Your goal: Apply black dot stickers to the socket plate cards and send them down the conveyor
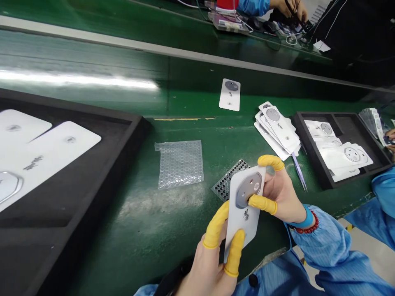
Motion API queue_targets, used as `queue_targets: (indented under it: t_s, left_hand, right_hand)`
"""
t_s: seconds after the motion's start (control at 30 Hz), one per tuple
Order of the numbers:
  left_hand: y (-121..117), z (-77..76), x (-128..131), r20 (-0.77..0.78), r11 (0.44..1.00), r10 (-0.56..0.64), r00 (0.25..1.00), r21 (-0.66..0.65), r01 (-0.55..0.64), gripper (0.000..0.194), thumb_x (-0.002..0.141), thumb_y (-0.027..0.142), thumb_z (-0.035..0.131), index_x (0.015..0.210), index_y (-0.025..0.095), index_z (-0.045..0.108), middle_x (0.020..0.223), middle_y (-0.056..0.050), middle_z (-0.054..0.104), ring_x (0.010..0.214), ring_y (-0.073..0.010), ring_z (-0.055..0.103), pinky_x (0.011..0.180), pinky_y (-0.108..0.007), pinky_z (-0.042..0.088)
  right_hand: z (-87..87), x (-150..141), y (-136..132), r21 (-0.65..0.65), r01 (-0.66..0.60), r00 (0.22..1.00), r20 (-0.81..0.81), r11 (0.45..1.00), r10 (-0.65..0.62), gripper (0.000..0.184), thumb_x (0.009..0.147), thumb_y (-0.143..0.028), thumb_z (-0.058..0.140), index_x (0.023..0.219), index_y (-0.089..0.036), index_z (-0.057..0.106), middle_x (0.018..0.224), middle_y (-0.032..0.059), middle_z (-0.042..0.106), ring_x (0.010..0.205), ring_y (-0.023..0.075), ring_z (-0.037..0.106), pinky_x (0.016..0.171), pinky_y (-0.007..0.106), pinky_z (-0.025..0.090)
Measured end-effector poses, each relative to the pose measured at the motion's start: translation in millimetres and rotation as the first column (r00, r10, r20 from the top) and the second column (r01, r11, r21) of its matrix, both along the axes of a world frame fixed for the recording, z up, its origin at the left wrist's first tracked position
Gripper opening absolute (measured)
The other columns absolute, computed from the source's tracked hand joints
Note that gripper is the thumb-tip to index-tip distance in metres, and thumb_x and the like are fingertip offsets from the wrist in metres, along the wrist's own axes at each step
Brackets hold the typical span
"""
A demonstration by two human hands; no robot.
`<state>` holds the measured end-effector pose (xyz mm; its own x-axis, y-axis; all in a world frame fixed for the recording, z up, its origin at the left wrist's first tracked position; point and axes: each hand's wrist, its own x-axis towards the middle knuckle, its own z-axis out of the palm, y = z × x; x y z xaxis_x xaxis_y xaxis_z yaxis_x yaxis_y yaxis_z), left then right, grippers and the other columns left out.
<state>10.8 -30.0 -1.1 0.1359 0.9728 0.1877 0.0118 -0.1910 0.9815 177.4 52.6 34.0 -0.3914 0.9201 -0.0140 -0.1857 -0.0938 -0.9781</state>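
A white phone back cover (pixel 240 218) with a grey oval camera plate and a small dark print is held upright but tilted, between both hands. My left hand (pixel 212 255) pinches its lower end between thumb and index finger. Yellow finger cots cover those fingertips. With yellow-tipped fingers too, my right hand (pixel 282 193) grips the upper end, its thumb at the camera plate and a finger over the top edge. Partly behind the cover lies a clear sheet of black dots (pixel 222 188). Purple tweezers (pixel 298 172) rest right of my right hand.
A bubble-wrap pouch (pixel 181 164) lies left of the dot sheet. Beyond are a single cover (pixel 230 95) and a stack of covers (pixel 279 129). Black trays with covers stand left (pixel 123 139) and right (pixel 319 168). Co-workers' hands (pixel 290 8) show at the back and far right.
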Motion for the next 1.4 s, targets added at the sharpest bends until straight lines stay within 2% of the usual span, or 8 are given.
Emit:
queue_targets:
  t_s: [0.13, 0.27, 0.53, 0.73, 0.87, 1.1, 1.23, 1.4]
  left_hand:
    - [-5, -5.1, -1, -0.008, 1.000, 0.021, 1.000, -0.019, -0.021, 0.059, 0.092, 0.016, 0.055, 0.148, 0.029, 0.039, 0.122, -0.012, 0.069, 0.109, -0.0306, 0.068, 0.095, -0.043, 0.056]
    - [-11, -12.3, 2, -0.055, 0.997, 0.076, 0.996, 0.027, -0.074, 0.066, 0.090, 0.010, 0.055, 0.148, 0.034, 0.035, 0.135, -0.008, 0.063, 0.113, -0.0264, 0.067, 0.092, -0.033, 0.057]
    - [-9, 2.2, 20, 0.034, 0.980, 0.180, 0.983, -0.093, -0.176, 0.048, 0.096, 0.022, 0.051, 0.141, 0.033, 0.046, 0.126, -0.006, 0.069, 0.108, -0.0271, 0.069, 0.094, -0.040, 0.056]
    - [-3, -5.1, 7, 0.064, 0.997, 0.041, 0.997, -0.062, -0.037, 0.064, 0.091, 0.017, 0.058, 0.148, 0.035, 0.036, 0.109, -0.006, 0.074, 0.090, -0.0254, 0.075, 0.081, -0.037, 0.062]
    - [-5, -16.0, -1, 0.043, 0.999, -0.002, 0.999, -0.038, 0.004, 0.079, 0.087, 0.012, 0.062, 0.152, 0.037, 0.026, 0.112, -0.006, 0.073, 0.092, -0.0255, 0.074, 0.077, -0.034, 0.063]
    - [-4, -1.0, 6, 0.074, 0.997, 0.033, 0.997, -0.069, -0.027, 0.066, 0.089, 0.011, 0.058, 0.144, 0.041, 0.039, 0.121, -0.003, 0.071, 0.103, -0.0265, 0.071, 0.086, -0.036, 0.060]
    - [3, 0.0, 2, 0.119, 0.988, 0.067, 0.991, -0.147, -0.049, 0.060, 0.085, 0.018, 0.066, 0.139, 0.036, 0.047, 0.102, -0.002, 0.077, 0.080, -0.0231, 0.075, 0.071, -0.032, 0.063]
    - [23, 5.4, -4, 0.134, 0.973, 0.126, 0.983, -0.207, -0.097, 0.033, 0.086, 0.021, 0.066, 0.118, 0.027, 0.060, 0.062, 0.005, 0.071, 0.049, -0.0127, 0.066, 0.046, -0.018, 0.053]
  right_hand:
    - [-2.8, -1, -5, 0.024, 0.087, 0.993, 0.082, 0.996, -0.089, 0.055, 0.078, -0.047, 0.075, 0.114, -0.031, 0.037, 0.081, 0.0007, 0.067, 0.070, 0.0222, 0.074, 0.061, 0.037, 0.065]
    - [-4.1, -4, -10, 0.081, 0.160, 0.981, 0.095, 0.984, -0.167, 0.052, 0.079, -0.048, 0.074, 0.114, -0.031, 0.039, 0.086, 0.0027, 0.068, 0.072, 0.0224, 0.075, 0.063, 0.038, 0.065]
    - [5.5, 0, -7, 0.020, 0.045, 0.996, 0.076, 0.999, -0.047, 0.053, 0.081, -0.050, 0.071, 0.117, -0.031, 0.038, 0.097, 0.0050, 0.069, 0.080, 0.0226, 0.075, 0.068, 0.039, 0.066]
    - [8.6, 0, -4, 0.008, 0.078, 0.991, 0.112, 0.997, -0.078, 0.045, 0.083, -0.037, 0.072, 0.115, -0.031, 0.041, 0.094, 0.0036, 0.069, 0.077, 0.0208, 0.074, 0.066, 0.036, 0.067]
    - [8.8, 1, -2, -0.029, 0.006, 0.999, 0.034, 1.000, -0.005, 0.044, 0.085, -0.032, 0.070, 0.119, -0.030, 0.042, 0.100, 0.0032, 0.070, 0.081, 0.0193, 0.075, 0.070, 0.035, 0.066]
    - [11.9, 0, -5, 0.005, 0.060, 0.997, 0.057, 0.998, -0.061, 0.042, 0.085, -0.026, 0.071, 0.120, -0.030, 0.047, 0.099, 0.0038, 0.070, 0.080, 0.0193, 0.074, 0.069, 0.034, 0.066]
    - [7.3, -7, -9, 0.029, 0.130, 0.987, 0.089, 0.991, -0.132, 0.040, 0.084, -0.026, 0.071, 0.117, -0.029, 0.049, 0.096, 0.0042, 0.070, 0.080, 0.0194, 0.073, 0.070, 0.034, 0.065]
    - [-2.1, -11, -15, -0.049, -0.005, 0.998, 0.066, 0.999, 0.008, 0.039, 0.088, -0.027, 0.068, 0.121, -0.029, 0.048, 0.098, 0.0037, 0.070, 0.082, 0.0174, 0.073, 0.071, 0.030, 0.064]
